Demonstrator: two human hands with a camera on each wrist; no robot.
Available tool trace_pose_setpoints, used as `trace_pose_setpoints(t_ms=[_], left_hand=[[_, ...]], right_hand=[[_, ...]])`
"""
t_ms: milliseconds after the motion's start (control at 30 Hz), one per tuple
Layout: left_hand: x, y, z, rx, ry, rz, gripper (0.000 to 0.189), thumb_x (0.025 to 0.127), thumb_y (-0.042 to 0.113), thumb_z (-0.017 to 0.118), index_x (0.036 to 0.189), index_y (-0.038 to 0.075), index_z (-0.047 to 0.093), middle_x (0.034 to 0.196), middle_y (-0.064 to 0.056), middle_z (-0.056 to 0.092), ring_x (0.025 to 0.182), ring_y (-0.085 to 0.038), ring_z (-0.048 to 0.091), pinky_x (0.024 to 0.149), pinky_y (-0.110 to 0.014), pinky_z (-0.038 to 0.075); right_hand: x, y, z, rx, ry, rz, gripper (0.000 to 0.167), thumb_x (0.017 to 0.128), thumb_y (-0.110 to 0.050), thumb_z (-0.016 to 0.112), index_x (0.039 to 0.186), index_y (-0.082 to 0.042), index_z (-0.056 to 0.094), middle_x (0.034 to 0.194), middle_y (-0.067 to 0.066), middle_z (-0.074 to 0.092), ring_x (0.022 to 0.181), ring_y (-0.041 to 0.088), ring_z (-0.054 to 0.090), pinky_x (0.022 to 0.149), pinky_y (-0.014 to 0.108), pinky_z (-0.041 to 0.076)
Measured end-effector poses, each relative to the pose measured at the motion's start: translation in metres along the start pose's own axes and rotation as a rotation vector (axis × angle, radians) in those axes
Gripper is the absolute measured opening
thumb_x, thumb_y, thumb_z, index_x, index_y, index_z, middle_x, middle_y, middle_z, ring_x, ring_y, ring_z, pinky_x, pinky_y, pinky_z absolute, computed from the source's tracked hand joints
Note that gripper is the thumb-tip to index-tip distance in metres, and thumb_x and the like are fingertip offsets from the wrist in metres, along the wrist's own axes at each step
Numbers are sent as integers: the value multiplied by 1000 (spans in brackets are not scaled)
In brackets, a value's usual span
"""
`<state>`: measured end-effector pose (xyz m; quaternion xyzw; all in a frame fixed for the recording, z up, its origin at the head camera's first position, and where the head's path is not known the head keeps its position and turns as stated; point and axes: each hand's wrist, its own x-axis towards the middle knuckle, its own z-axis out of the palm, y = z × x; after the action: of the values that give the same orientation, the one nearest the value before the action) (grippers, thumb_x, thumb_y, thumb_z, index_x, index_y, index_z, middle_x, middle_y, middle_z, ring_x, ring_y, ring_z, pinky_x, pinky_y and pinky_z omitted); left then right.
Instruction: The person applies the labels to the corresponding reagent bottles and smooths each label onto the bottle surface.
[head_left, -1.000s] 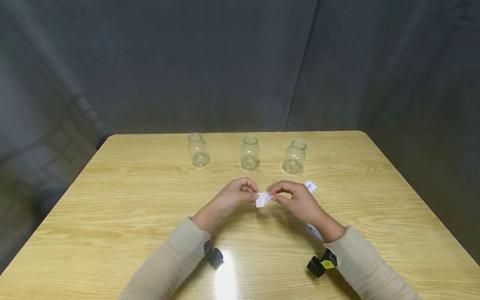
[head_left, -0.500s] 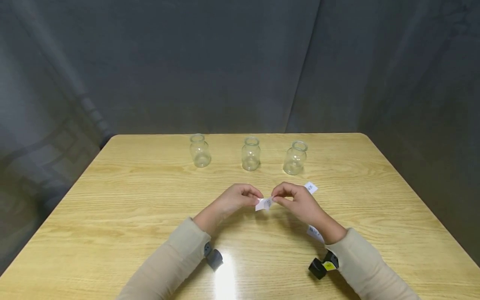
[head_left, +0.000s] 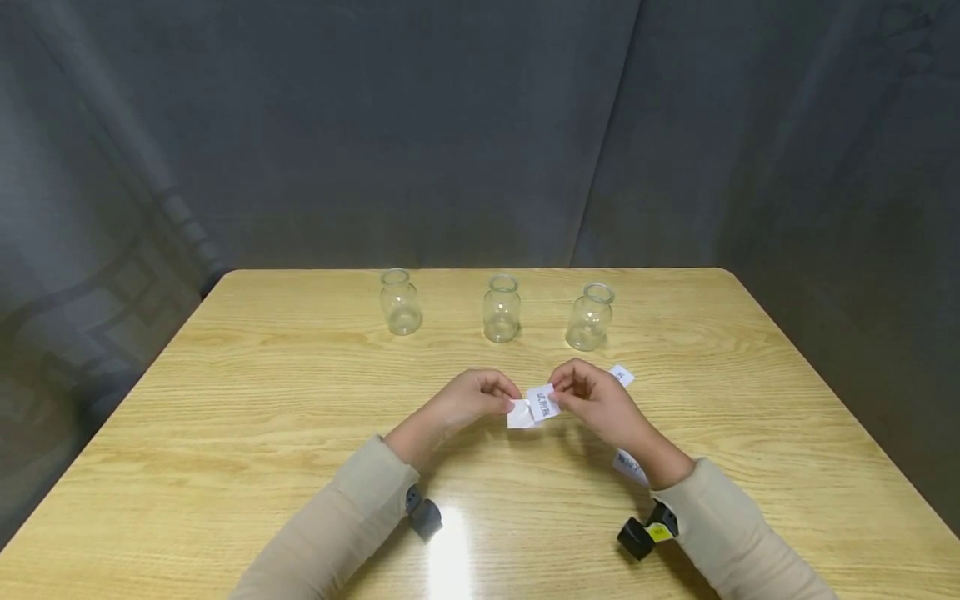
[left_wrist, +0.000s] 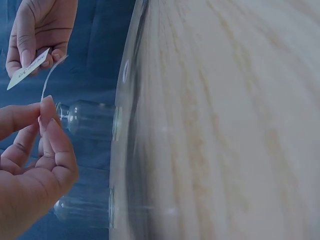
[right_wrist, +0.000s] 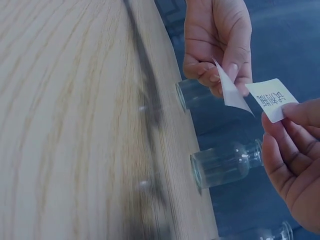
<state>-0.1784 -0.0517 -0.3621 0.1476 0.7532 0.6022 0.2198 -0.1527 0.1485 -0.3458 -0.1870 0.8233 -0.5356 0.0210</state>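
Note:
My right hand [head_left: 598, 402] pinches a small white sticker label [head_left: 543, 402] with dark printed characters between thumb and fingers. To its left, my left hand [head_left: 467, 405] pinches a blank white piece of backing paper [head_left: 519, 416]. Both are held up over the middle of the table, close side by side. The right wrist view shows the label [right_wrist: 272, 99] flat and apart from the slightly curled backing paper [right_wrist: 233, 95]. Seen nearly edge-on in the left wrist view, the backing paper [left_wrist: 48, 80] bends in a curve above my left fingertips.
Three clear glass jars stand in a row toward the far edge: a left jar [head_left: 401, 303], a middle jar [head_left: 502, 310] and a right jar [head_left: 590, 318]. Two more printed labels, an upper one [head_left: 622, 375] and a lower one [head_left: 630, 467], lie partly behind my right arm on the wooden table [head_left: 225, 433].
The label has come away from its backing paper, and its printed face now turns toward the head camera. My right hand has shifted slightly right, while the left stays with the backing paper.

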Motion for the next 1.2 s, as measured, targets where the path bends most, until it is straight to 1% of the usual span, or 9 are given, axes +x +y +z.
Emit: trace_pose_setpoints(t_ms=[133, 267, 533, 633, 800, 967, 1200], left_hand=[[2, -5, -1, 17, -22, 1, 13, 76, -3, 57, 89, -4, 58, 73, -5, 53, 68, -13, 50, 64, -23, 45], [1, -7, -1, 50, -51, 9, 13, 75, -3, 58, 88, -3, 58, 72, -4, 52, 68, -12, 49, 63, -23, 44], [-1, -7, 0, 86, -99, 12, 12, 74, -2, 58, 87, -3, 58, 72, -2, 53, 67, -11, 49, 63, -21, 43], [-2, -6, -1, 96, -104, 3, 12, 75, 0, 58, 87, -2, 58, 72, -2, 53, 67, -12, 50, 62, -22, 43], [-2, -4, 0, 101, -83, -2, 13, 77, 6, 59, 89, 2, 58, 74, -2, 54, 69, -14, 51, 65, -26, 43], [2, 0, 4, 80, -50, 33, 15, 78, 11, 61, 90, 3, 58, 77, -3, 56, 73, -15, 52, 69, -26, 42], [5, 6, 11, -14, -22, 53, 13, 78, 4, 59, 89, -2, 57, 78, -4, 56, 74, -14, 53, 72, -26, 44]], right_hand=[[0, 1, -1, -2, 6, 6, 9, 79, 4, 56, 87, 1, 53, 77, 8, 54, 67, 15, 52, 56, 24, 45], [0, 2, -1, -10, -2, 1, 7, 80, 3, 56, 86, 1, 53, 76, 8, 54, 66, 15, 51, 56, 24, 44], [0, 5, 0, -32, 1, -20, 6, 78, 3, 58, 83, 0, 56, 77, 8, 56, 67, 13, 51, 57, 24, 45], [-1, 5, 1, -26, 0, -18, 5, 78, 3, 58, 82, 0, 58, 78, 8, 57, 68, 13, 52, 58, 24, 45], [0, 4, 1, -35, 1, -18, 5, 78, 1, 59, 83, 0, 60, 80, 7, 59, 70, 13, 53, 60, 24, 46], [2, 3, 2, -37, -10, -32, 5, 79, 0, 59, 84, -1, 61, 80, 7, 60, 69, 12, 53, 58, 23, 45], [5, 3, 3, -26, -16, -43, 6, 79, 0, 59, 84, 0, 61, 80, 8, 60, 67, 11, 52, 56, 23, 45]])
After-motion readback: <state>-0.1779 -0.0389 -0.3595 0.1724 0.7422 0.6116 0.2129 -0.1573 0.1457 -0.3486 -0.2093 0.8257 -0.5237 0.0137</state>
